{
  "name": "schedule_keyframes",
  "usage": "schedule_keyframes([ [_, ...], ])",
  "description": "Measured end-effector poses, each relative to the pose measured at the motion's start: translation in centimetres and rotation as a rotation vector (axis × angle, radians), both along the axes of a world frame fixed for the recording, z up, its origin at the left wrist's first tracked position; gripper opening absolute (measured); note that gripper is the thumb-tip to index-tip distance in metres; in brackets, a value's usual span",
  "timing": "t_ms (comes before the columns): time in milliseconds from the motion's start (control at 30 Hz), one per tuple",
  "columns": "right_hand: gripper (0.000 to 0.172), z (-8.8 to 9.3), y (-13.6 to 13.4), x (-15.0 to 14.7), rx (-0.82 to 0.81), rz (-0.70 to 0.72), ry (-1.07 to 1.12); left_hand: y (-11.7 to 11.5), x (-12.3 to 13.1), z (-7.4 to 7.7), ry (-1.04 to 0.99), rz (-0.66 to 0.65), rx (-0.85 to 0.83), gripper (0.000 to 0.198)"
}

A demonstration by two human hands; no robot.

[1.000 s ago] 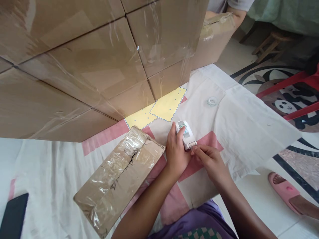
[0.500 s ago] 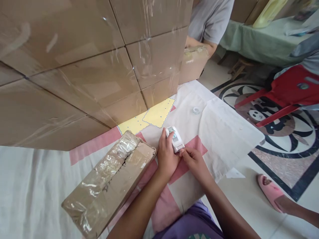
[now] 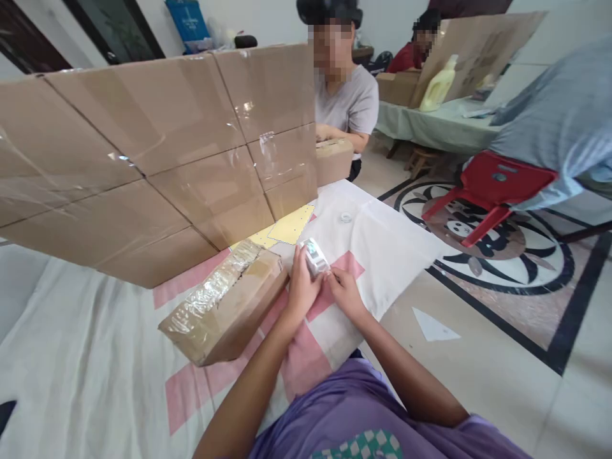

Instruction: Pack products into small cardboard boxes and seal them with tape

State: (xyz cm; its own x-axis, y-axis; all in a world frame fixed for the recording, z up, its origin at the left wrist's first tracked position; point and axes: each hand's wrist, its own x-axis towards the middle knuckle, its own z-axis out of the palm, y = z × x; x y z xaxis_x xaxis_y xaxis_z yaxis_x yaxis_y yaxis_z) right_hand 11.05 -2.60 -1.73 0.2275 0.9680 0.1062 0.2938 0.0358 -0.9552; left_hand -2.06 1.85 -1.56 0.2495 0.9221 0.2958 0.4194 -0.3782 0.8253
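Observation:
My left hand (image 3: pixel 303 282) is closed around a small white device (image 3: pixel 315 257) with rounded edges and a greenish, screen-like panel on its upper face. At the device's near right corner, the fingers of my right hand (image 3: pixel 345 293) are pinched together. Whatever may lie between those fingertips is too small to make out. Left of my hands lies a taped cardboard box (image 3: pixel 224 299). Two yellow sheets with scalloped edges, one the upper yellow sheet (image 3: pixel 292 224), overlap on the cloth beyond the device.
A tall cardboard partition (image 3: pixel 191 159) stands across the table, which has a pale cloth (image 3: pixel 382 242) on it. A clear tape roll (image 3: pixel 345 217) lies farther right. Behind the partition, a person (image 3: pixel 351 102) has hands at another box (image 3: pixel 335 159). A red chair (image 3: pixel 502 182) stands right.
My view has tilted up, bringing the partition's top and people behind it into sight. Both hands stay at the white device, and the left thumb no longer lies across its panel.

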Motion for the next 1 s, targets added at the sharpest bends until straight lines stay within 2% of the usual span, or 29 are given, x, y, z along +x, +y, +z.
schedule_keyframes([
  [133, 0.037, 0.7, -3.3, -0.4, 0.038, 0.034, 0.061, -5.1, -2.5, 1.3, -0.066, 0.034, -0.037, 0.041],
  [200, 0.033, 0.8, -5.4, -1.0, 0.066, 0.132, 0.087, -8.0, -4.0, 1.7, -0.032, 0.075, -0.011, 0.036],
  [333, 0.019, 0.8, -9.5, -2.9, 0.123, 0.442, 0.109, -12.7, -6.7, 2.0, 0.104, 0.071, 0.068, 0.029],
  [467, 0.017, 0.5, -11.8, -4.4, 0.151, 0.541, 0.04, -15.5, -8.2, 2.1, 0.185, 0.077, 0.141, 0.022],
  [633, 0.012, 0.3, -12.6, -4.9, 0.132, 0.574, 0.05, -17.4, -8.8, 2.5, 0.268, 0.125, 0.341, 0.014],
  [800, 0.02, 0.2, -12.5, -5.3, 0.087, 0.552, 0.17, -17.7, -9.1, 3.2, 0.299, 0.207, 0.55, 0.01],
  [900, 0.019, -0.4, -12.4, -5.4, 0.05, 0.539, 0.126, -17.5, -10.0, 4.1, 0.234, 0.368, 0.583, 0.008],
  [1000, 0.01, -1.0, -12.6, -5.2, 0.069, 0.583, 0.107, -17.0, -11.4, 5.6, 0.173, 0.535, 0.505, 0.013],
])
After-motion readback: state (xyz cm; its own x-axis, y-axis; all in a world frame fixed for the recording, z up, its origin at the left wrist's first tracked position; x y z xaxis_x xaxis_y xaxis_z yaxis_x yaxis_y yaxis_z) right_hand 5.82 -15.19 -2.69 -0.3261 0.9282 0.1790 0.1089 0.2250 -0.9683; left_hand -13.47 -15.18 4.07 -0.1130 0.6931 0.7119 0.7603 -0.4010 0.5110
